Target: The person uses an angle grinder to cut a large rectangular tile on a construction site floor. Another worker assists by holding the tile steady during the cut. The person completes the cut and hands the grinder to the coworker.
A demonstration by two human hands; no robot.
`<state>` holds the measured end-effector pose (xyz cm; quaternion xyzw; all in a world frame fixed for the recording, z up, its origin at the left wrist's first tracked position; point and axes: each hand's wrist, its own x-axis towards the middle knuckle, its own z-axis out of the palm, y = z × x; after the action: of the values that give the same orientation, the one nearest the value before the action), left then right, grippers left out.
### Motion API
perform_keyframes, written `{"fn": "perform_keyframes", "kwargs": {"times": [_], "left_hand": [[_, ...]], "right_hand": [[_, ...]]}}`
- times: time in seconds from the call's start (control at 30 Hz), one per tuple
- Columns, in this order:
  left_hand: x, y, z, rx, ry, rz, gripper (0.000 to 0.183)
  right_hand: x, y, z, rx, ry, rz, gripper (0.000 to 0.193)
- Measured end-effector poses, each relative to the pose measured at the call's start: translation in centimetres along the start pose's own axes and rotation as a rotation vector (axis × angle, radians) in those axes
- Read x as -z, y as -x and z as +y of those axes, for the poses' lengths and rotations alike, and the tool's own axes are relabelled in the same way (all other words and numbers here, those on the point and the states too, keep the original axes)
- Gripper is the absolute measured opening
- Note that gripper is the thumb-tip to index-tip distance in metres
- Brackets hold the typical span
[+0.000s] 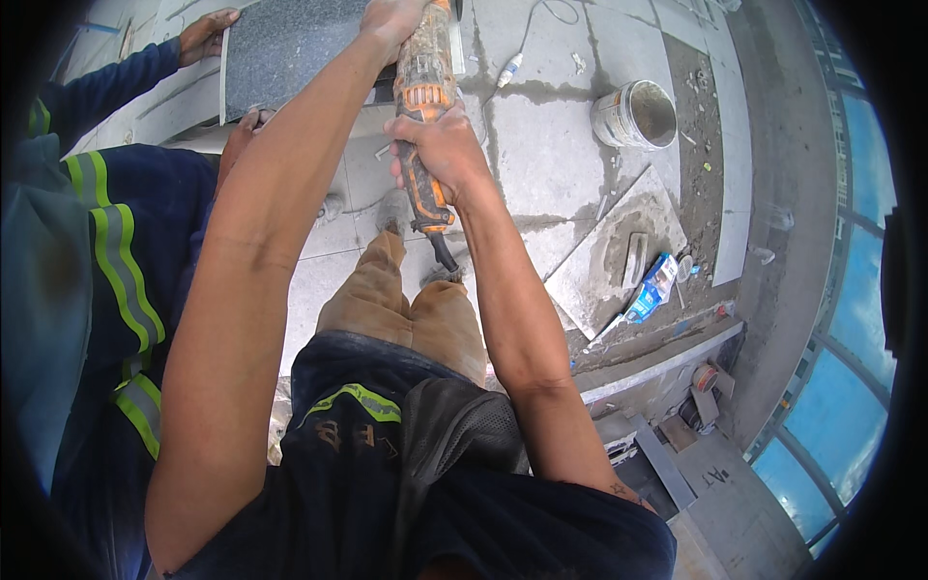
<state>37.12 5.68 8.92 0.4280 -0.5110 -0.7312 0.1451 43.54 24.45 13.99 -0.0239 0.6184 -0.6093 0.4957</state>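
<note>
power tool just right of dark slab. right hand curls fingers round body; left hand up front, can't tell its fingers. imo firm two-handed grip, cord off legs.

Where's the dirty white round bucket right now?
The bucket is in the head view's upper right, beyond the smeared grey square board and right of the orange and black power tool.

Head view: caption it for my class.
Left hand and right hand grip an orange power tool near a grey slab.
</note>
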Motion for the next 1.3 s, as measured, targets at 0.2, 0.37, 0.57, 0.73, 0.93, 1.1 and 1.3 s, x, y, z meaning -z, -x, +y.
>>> {"fn": "perform_keyframes", "kwargs": {"times": [0.2,0.37,0.57,0.73,0.93,1.1,1.3], "left_hand": [[0.2,-1.3,0.1,-0.037,-0.084,-0.001,0.051],[0.1,-2.6,0.4,-0.011,-0.004,-0.039,0.048],[0.0,-2.4,0.3,-0.008,0.024,-0.048,0.043],[0.0,-2.1,0.0,-0.015,0.013,-0.035,0.043],[0.1,-1.9,-0.2,-0.020,0.041,-0.044,0.043],[0.0,-1.6,-0.3,-0.008,0.034,-0.028,0.043],[-0.2,-1.8,0.5,-0.029,-0.036,-0.011,0.045]], "right_hand": [[-0.1,-0.4,-0.6,0.013,-0.011,-0.004,0.046],[-0.8,-0.8,-1.3,0.012,0.024,0.055,0.021],[-0.7,-0.3,-1.6,-0.004,0.046,0.031,0.023],[-0.5,-0.3,-1.2,-0.031,0.024,0.029,0.020],[-0.5,-0.1,-0.8,-0.005,-0.011,0.020,0.023],[-0.6,0.2,-0.7,-0.016,0.001,0.027,0.018],[-0.8,-0.1,-1.2,-0.006,-0.018,0.021,0.018]]}}
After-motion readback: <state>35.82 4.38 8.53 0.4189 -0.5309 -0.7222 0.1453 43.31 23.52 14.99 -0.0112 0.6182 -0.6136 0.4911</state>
